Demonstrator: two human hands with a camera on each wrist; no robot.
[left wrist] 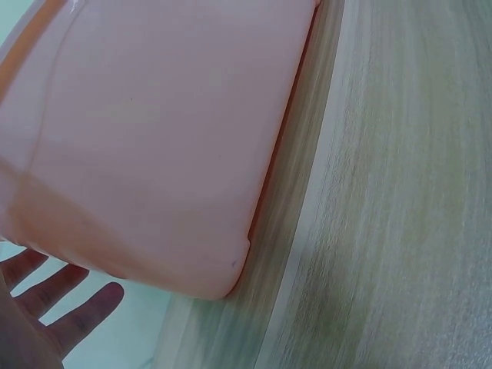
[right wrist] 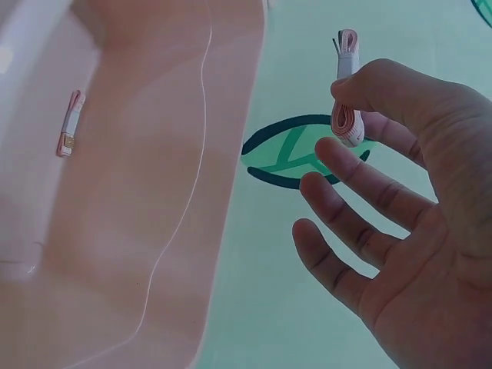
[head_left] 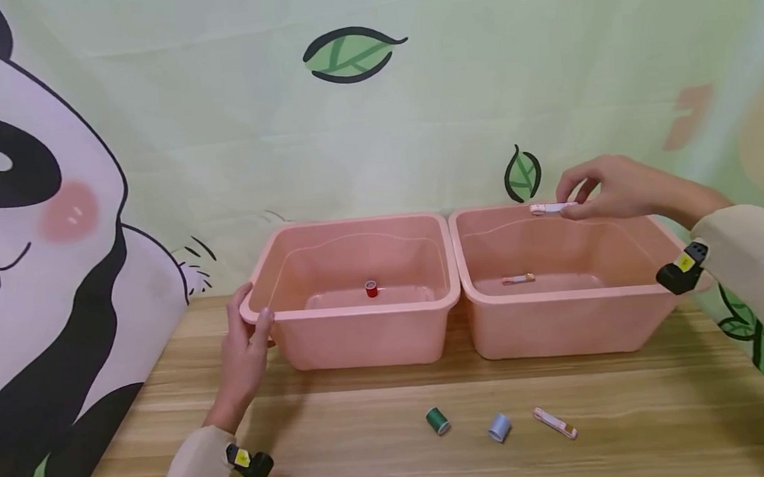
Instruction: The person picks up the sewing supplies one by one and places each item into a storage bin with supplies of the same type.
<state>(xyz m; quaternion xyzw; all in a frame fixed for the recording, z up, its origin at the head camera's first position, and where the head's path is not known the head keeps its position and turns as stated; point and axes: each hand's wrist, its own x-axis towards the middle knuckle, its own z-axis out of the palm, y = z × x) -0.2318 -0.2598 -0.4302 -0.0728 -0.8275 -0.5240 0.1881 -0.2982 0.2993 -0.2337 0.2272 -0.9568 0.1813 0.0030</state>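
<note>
My right hand (head_left: 618, 185) pinches a folded measuring tape (right wrist: 347, 92) between thumb and forefinger. It is over the back rim of the right pink bin (head_left: 561, 322), and its other fingers are spread. Another folded measuring tape (head_left: 518, 278) lies on that bin's floor. At the left pink bin (head_left: 362, 339), my left hand (head_left: 247, 355) holds the front left corner, thumb at the front rim and fingers along the side. In the left wrist view its fingers (left wrist: 84, 311) show beside the bin wall. A red thread spool (head_left: 371, 289) stands inside the left bin.
On the wooden table (head_left: 343, 441), in front of the bins, lie a green thread spool (head_left: 438, 421), a light blue thread spool (head_left: 499, 428) and a third folded measuring tape (head_left: 554, 423). A printed cloth (head_left: 214, 117) with a panda and leaves hangs close behind the bins.
</note>
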